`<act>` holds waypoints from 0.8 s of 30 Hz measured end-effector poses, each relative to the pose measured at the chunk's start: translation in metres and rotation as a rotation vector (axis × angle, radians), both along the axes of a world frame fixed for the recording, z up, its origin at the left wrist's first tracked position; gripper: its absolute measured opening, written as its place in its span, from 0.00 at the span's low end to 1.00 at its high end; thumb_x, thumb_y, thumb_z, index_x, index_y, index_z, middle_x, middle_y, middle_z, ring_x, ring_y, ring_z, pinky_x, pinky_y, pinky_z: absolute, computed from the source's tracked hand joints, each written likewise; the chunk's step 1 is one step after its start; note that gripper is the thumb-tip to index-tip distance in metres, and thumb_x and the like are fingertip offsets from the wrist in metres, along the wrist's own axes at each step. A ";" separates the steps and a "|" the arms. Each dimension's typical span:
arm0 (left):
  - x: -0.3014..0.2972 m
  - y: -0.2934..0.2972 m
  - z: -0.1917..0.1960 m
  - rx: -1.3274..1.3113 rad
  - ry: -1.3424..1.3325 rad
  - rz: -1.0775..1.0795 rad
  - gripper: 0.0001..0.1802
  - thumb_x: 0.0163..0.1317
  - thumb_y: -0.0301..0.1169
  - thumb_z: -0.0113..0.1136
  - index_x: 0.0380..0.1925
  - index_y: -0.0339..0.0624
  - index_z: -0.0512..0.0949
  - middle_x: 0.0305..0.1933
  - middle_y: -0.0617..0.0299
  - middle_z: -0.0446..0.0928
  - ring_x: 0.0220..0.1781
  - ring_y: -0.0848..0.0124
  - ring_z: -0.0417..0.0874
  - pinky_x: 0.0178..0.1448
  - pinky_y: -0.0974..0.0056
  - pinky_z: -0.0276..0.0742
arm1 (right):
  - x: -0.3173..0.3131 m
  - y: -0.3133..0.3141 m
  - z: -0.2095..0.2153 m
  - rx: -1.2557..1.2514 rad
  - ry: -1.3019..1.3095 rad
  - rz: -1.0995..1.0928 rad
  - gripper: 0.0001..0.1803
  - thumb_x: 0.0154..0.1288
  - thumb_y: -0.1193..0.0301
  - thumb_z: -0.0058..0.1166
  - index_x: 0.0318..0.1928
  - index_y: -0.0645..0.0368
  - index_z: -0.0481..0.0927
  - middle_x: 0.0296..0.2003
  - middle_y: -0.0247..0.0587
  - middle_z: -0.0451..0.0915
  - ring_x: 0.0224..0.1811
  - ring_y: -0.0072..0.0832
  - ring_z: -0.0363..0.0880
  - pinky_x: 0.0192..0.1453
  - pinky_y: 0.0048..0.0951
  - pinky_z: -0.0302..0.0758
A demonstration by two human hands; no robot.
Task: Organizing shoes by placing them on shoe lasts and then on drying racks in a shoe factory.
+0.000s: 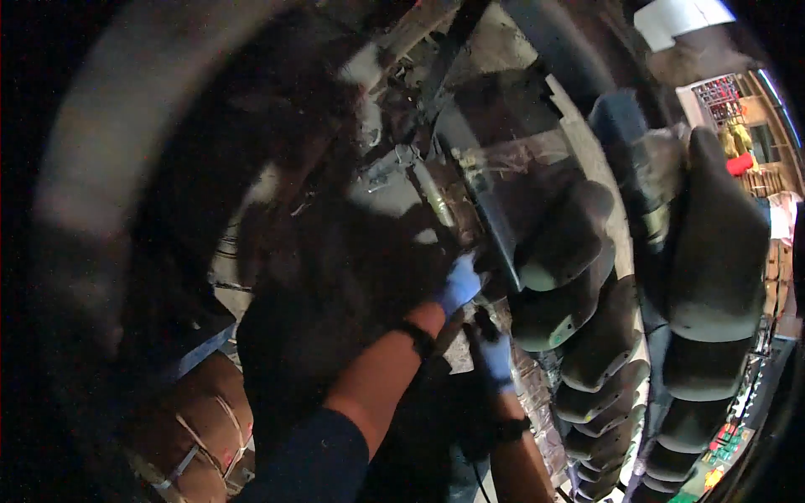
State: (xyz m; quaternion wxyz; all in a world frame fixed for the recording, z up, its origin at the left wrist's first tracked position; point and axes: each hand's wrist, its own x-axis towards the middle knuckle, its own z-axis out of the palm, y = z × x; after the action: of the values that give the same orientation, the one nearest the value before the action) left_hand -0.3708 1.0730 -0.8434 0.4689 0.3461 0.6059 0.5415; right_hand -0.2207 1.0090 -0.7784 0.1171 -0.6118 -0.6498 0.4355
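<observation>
Just left of the stack of dark curved shells [558,260], a long dark strip [493,220] slants from upper left down toward it; the left hand [459,283] is nearer the strip's lower end than the right hand [495,352]. Both gloved hands sit left of the stack, fingers too shadowed to tell their opening or hold.

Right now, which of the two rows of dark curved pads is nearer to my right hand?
The left row, just beside your right hand; the right row lies farther off, beyond the long pale strip.
</observation>
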 end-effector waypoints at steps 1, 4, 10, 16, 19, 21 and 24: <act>-0.009 -0.027 -0.008 -0.072 0.080 0.205 0.29 0.49 0.34 0.64 0.51 0.34 0.70 0.48 0.49 0.77 0.51 0.52 0.76 0.58 0.56 0.69 | -0.013 -0.018 0.037 -0.288 -0.049 0.122 0.21 0.63 0.64 0.50 0.52 0.65 0.74 0.49 0.56 0.75 0.54 0.44 0.72 0.57 0.36 0.68; 0.011 -0.079 0.096 -0.203 0.187 0.429 0.27 0.49 0.25 0.61 0.52 0.36 0.70 0.48 0.49 0.75 0.52 0.59 0.75 0.56 0.60 0.70 | -0.003 0.011 0.131 0.101 -0.136 0.091 0.19 0.61 0.63 0.55 0.45 0.65 0.78 0.40 0.47 0.80 0.43 0.34 0.78 0.48 0.33 0.72; -0.010 -0.232 0.296 -0.260 0.023 0.368 0.27 0.55 0.30 0.59 0.56 0.38 0.68 0.55 0.49 0.73 0.57 0.56 0.73 0.62 0.57 0.67 | -0.051 -0.024 0.246 -0.188 0.336 0.033 0.20 0.69 0.67 0.43 0.56 0.66 0.70 0.43 0.46 0.80 0.42 0.26 0.79 0.46 0.26 0.75; -0.105 -0.355 0.523 -0.132 0.476 0.577 0.31 0.53 0.36 0.64 0.55 0.34 0.68 0.56 0.46 0.71 0.58 0.55 0.72 0.62 0.54 0.67 | -0.179 -0.120 0.443 0.135 0.493 0.510 0.22 0.60 0.70 0.49 0.54 0.67 0.72 0.43 0.49 0.79 0.44 0.35 0.79 0.47 0.34 0.76; -0.177 -0.397 0.585 -0.266 0.444 0.953 0.32 0.47 0.30 0.66 0.54 0.34 0.68 0.51 0.50 0.74 0.53 0.55 0.75 0.61 0.58 0.67 | -0.251 -0.133 0.463 0.641 0.262 1.006 0.31 0.44 0.71 0.55 0.55 0.60 0.72 0.46 0.52 0.76 0.47 0.51 0.72 0.53 0.43 0.70; -0.236 -0.419 0.604 -0.423 0.448 1.280 0.37 0.45 0.31 0.68 0.56 0.33 0.66 0.54 0.46 0.71 0.53 0.53 0.74 0.59 0.59 0.68 | -0.300 -0.133 0.485 0.464 0.127 1.108 0.32 0.46 0.68 0.54 0.57 0.58 0.71 0.50 0.50 0.74 0.49 0.50 0.70 0.57 0.46 0.64; -0.307 -0.474 0.584 -0.739 0.890 1.454 0.50 0.41 0.38 0.72 0.63 0.34 0.56 0.59 0.40 0.63 0.60 0.49 0.68 0.61 0.55 0.66 | -0.345 -0.148 0.501 0.810 0.085 1.134 0.28 0.52 0.62 0.49 0.55 0.55 0.73 0.54 0.48 0.71 0.49 0.48 0.70 0.54 0.47 0.65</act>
State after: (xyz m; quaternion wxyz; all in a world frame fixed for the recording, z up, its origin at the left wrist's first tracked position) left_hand -0.6773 0.5994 -0.2596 -0.1809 -0.1142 0.9321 0.2922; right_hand -0.5655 0.8611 -0.2775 0.1158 -0.0686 -0.9751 0.1761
